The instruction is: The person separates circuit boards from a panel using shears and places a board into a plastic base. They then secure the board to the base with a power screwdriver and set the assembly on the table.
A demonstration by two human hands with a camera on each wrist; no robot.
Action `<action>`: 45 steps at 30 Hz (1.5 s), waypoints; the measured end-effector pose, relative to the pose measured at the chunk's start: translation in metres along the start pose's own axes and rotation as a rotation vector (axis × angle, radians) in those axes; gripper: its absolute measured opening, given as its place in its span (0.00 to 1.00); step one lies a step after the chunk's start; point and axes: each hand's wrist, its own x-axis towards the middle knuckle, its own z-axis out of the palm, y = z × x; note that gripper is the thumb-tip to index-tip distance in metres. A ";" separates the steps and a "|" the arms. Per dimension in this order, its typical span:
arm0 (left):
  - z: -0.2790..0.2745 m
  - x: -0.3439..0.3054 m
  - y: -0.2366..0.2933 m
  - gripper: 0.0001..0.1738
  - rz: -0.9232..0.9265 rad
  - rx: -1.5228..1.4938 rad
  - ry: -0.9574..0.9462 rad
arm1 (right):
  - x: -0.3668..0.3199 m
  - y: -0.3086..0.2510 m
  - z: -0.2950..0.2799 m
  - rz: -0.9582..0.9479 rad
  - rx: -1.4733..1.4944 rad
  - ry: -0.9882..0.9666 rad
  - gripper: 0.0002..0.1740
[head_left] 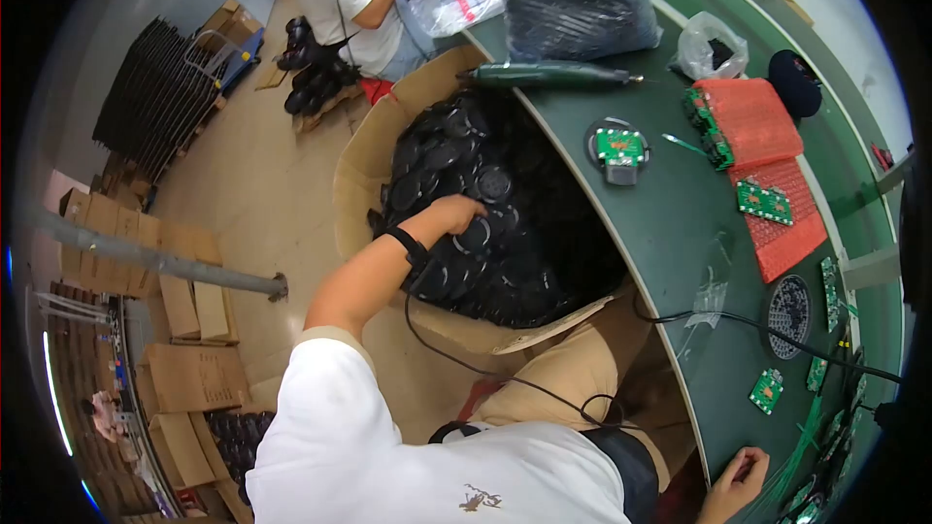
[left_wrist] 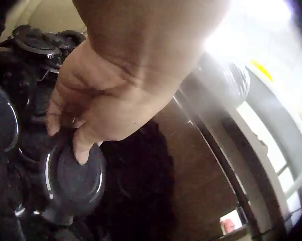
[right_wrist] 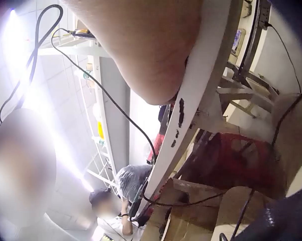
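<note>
My left hand (head_left: 456, 214) reaches into a cardboard box (head_left: 361, 170) heaped with black round plastic parts. In the left wrist view the left hand (left_wrist: 103, 100) pinches one black round plastic part (left_wrist: 80, 175), its thumb on the flat face and its fingers curled at the rim. Other round parts (head_left: 493, 184) lie around it in the heap. At the near edge of the green table (head_left: 670, 233), my right hand (head_left: 738, 485) rests with fingers loosely curled and nothing visible in them. In the right wrist view mostly the right hand's underside (right_wrist: 151, 65) shows.
On the table lie an electric screwdriver (head_left: 553, 75), a round part with a green circuit board (head_left: 619, 147), red bubble wrap (head_left: 752, 121), loose boards (head_left: 766, 390) and a black cable (head_left: 718, 314). A bagged bundle (head_left: 580, 0) stands at the back. Another person (head_left: 340, 0) works beyond.
</note>
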 end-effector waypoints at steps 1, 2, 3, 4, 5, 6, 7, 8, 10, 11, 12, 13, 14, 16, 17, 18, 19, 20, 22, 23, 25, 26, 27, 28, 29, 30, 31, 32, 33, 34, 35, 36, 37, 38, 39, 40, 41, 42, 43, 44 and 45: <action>-0.007 0.003 0.007 0.42 -0.016 0.073 -0.152 | 0.000 0.000 0.000 0.012 -0.010 -0.021 0.07; -0.010 0.007 0.015 0.45 0.108 0.157 -0.236 | -0.001 0.001 0.000 0.028 -0.020 -0.037 0.07; -0.014 0.011 0.025 0.45 0.130 0.182 -0.220 | -0.004 0.007 0.003 0.049 -0.025 -0.007 0.07; -0.015 0.013 0.036 0.47 0.037 0.187 -0.336 | -0.007 0.018 0.009 0.050 0.024 -0.016 0.05; -0.013 0.012 0.044 0.49 -0.062 0.193 -0.452 | -0.012 0.024 0.012 0.050 0.075 -0.027 0.03; -0.006 0.012 0.040 0.45 -0.082 0.215 -0.403 | -0.011 0.021 0.014 0.027 0.098 0.011 0.03; 0.009 0.028 0.030 0.39 -0.272 0.120 -0.473 | -0.011 0.022 0.013 0.039 0.100 0.033 0.03; -0.005 0.020 0.037 0.36 -0.258 0.140 -0.440 | -0.012 0.024 0.012 0.055 0.071 -0.003 0.03; -0.027 0.008 0.038 0.34 -0.239 0.169 -0.397 | -0.012 0.023 0.011 0.078 0.045 -0.027 0.03; -0.034 0.003 0.028 0.31 -0.158 0.033 -0.274 | -0.012 0.020 0.012 0.066 0.059 0.005 0.04; -0.040 -0.004 0.017 0.29 -0.073 -0.103 -0.154 | -0.011 0.017 0.013 0.056 0.071 0.036 0.05; -0.050 -0.015 0.010 0.22 0.046 -0.177 0.009 | -0.011 0.014 0.013 0.069 0.068 0.051 0.05; -0.072 -0.038 0.016 0.18 0.079 -0.445 0.060 | -0.011 0.012 0.012 0.058 0.092 0.051 0.05; -0.111 -0.081 0.040 0.17 0.231 -0.845 0.050 | -0.011 0.015 0.012 0.035 0.104 0.066 0.05; -0.133 -0.106 0.063 0.18 0.314 -1.000 0.022 | -0.011 0.015 0.012 0.049 0.093 0.084 0.05; -0.146 -0.121 0.079 0.20 0.379 -1.068 0.030 | -0.011 0.015 0.011 0.039 0.101 0.081 0.05; -0.158 -0.133 0.103 0.20 0.398 -1.064 0.022 | -0.011 0.015 0.010 0.026 0.108 0.075 0.05; -0.168 -0.142 0.133 0.22 0.522 -1.144 0.092 | -0.012 0.016 0.011 0.005 0.111 0.086 0.05; -0.172 -0.131 0.182 0.24 0.693 -1.211 0.202 | -0.014 0.017 0.010 -0.001 0.111 0.093 0.05; -0.172 -0.117 0.203 0.24 0.741 -1.199 0.243 | -0.014 0.017 0.009 -0.013 0.120 0.093 0.05; -0.171 -0.086 0.239 0.24 0.699 -1.246 0.214 | -0.016 0.018 0.008 -0.018 0.109 0.119 0.05; -0.169 -0.071 0.254 0.24 0.686 -1.241 0.234 | -0.018 0.019 0.008 -0.020 0.138 0.128 0.05; -0.167 -0.061 0.267 0.24 0.671 -1.236 0.252 | -0.019 0.018 0.007 -0.020 0.169 0.135 0.05; -0.165 -0.055 0.273 0.26 0.652 -1.236 0.213 | -0.019 0.015 0.004 -0.022 0.178 0.150 0.05; -0.165 -0.060 0.281 0.26 0.661 -1.230 0.206 | -0.020 0.016 0.002 -0.014 0.175 0.158 0.05; -0.165 -0.066 0.289 0.27 0.577 -1.242 0.199 | -0.020 0.017 0.001 -0.027 0.160 0.150 0.06; -0.164 -0.073 0.295 0.29 0.489 -1.251 0.189 | -0.021 0.018 0.002 -0.036 0.148 0.140 0.06; -0.160 -0.078 0.300 0.31 0.498 -1.276 0.211 | -0.021 0.019 0.003 -0.048 0.135 0.154 0.06; -0.158 -0.090 0.310 0.31 0.500 -1.268 0.205 | -0.023 0.019 0.003 -0.039 0.138 0.158 0.06; -0.157 -0.105 0.321 0.30 0.542 -1.291 0.194 | -0.023 0.019 0.003 -0.049 0.151 0.164 0.06; -0.156 -0.116 0.331 0.29 0.587 -1.317 0.185 | -0.021 0.019 0.002 -0.063 0.163 0.171 0.06; -0.150 -0.121 0.338 0.32 0.641 -1.312 0.123 | -0.022 0.019 0.001 -0.069 0.158 0.160 0.06; -0.146 -0.133 0.351 0.30 0.659 -1.317 0.093 | -0.022 0.020 0.000 -0.065 0.150 0.161 0.06; -0.141 -0.140 0.363 0.29 0.707 -1.305 0.044 | -0.022 0.020 -0.001 -0.085 0.175 0.163 0.06; -0.137 -0.146 0.375 0.28 0.755 -1.295 -0.006 | -0.021 0.020 -0.002 -0.106 0.197 0.165 0.06; -0.133 -0.152 0.388 0.27 0.779 -1.285 -0.045 | -0.022 0.022 -0.003 -0.107 0.215 0.158 0.06; -0.130 -0.157 0.402 0.27 0.773 -1.256 -0.080 | -0.021 0.023 -0.003 -0.101 0.198 0.156 0.06; -0.125 -0.155 0.413 0.28 0.789 -1.174 -0.115 | -0.021 0.024 -0.004 -0.095 0.247 0.147 0.06; -0.121 -0.152 0.423 0.28 0.806 -1.091 -0.150 | -0.020 0.026 -0.004 -0.086 0.295 0.137 0.06; -0.121 -0.155 0.435 0.28 0.817 -0.939 -0.161 | -0.021 0.028 -0.006 -0.047 0.316 0.119 0.04; -0.116 -0.150 0.446 0.28 0.836 -0.862 -0.170 | -0.021 0.033 -0.002 -0.035 0.298 0.117 0.04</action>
